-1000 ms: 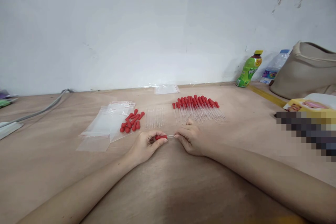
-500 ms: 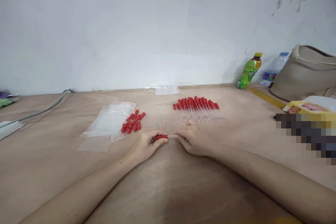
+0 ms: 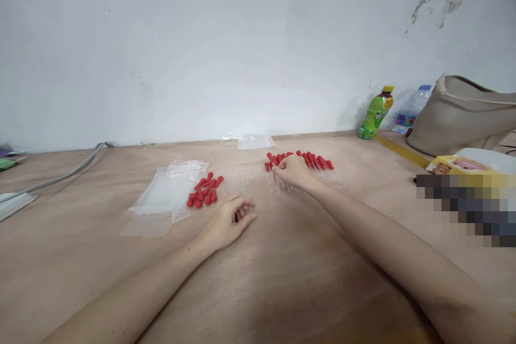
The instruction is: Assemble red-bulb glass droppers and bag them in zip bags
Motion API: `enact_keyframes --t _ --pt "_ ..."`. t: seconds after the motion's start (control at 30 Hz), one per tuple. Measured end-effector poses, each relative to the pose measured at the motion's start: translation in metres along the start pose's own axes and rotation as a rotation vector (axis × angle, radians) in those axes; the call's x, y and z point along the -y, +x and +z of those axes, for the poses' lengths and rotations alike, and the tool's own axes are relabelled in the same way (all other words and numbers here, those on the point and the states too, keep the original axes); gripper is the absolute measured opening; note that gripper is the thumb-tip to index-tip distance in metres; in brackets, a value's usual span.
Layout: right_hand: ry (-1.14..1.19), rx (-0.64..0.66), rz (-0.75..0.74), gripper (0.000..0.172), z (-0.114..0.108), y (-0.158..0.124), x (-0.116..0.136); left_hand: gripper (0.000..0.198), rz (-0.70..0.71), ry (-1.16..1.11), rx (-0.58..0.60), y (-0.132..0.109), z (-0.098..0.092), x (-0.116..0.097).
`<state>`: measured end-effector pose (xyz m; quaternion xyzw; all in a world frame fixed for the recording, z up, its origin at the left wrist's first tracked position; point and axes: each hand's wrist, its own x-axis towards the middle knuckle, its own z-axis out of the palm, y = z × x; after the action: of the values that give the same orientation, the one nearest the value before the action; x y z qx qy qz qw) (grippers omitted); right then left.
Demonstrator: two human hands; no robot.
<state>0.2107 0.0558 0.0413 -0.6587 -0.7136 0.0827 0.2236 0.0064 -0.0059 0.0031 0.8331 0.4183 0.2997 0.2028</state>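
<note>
My left hand (image 3: 229, 221) rests on the wooden table with its fingers loosely apart and nothing between them. Just beyond it lie several bare glass tubes (image 3: 237, 183) in a row. To its left is a heap of red rubber bulbs (image 3: 200, 197). My right hand (image 3: 293, 170) reaches over a row of assembled glass droppers (image 3: 326, 173) with red bulbs. Its thumb and fingers are pinched on a dropper among the others, and the hand hides much of it and the middle of the row.
Clear plastic bags (image 3: 153, 193) lie under and beside the bulbs, and another bag (image 3: 256, 142) is by the wall. At the right stand a green bottle (image 3: 375, 113), a water bottle (image 3: 411, 110) and a beige bag (image 3: 459, 113). A grey cable (image 3: 80, 165) runs at left.
My left hand has let go of the red bulb end of the dropper and loosened. My right hand has moved forward with the dropper to the assembled row.
</note>
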Motion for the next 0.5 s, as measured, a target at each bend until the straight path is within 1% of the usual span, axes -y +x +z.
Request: enact_keyframes --t 0.1,0.17,0.3,0.43,0.5 --pt "-0.095 -0.035 0.110 0.029 0.015 0.010 0.007 0.017 0.015 0.007 0.003 -0.001 0.000 0.000" --pt "-0.143 -0.054 0.142 0.030 0.023 0.012 0.009 0.017 0.021 0.013 0.010 -0.001 -0.001 0.000" --pt "-0.204 -0.037 0.142 0.030 0.030 0.013 0.007 0.016 0.008 0.022 0.024 0.000 -0.002 -0.002" --pt "-0.248 -0.026 0.129 0.033 0.029 0.010 0.006 0.016 0.006 0.020 0.031 0.000 -0.001 -0.003" --pt "-0.257 -0.029 0.099 0.034 0.029 0.007 0.010 0.016 0.015 0.032 0.014 -0.002 0.000 -0.003"
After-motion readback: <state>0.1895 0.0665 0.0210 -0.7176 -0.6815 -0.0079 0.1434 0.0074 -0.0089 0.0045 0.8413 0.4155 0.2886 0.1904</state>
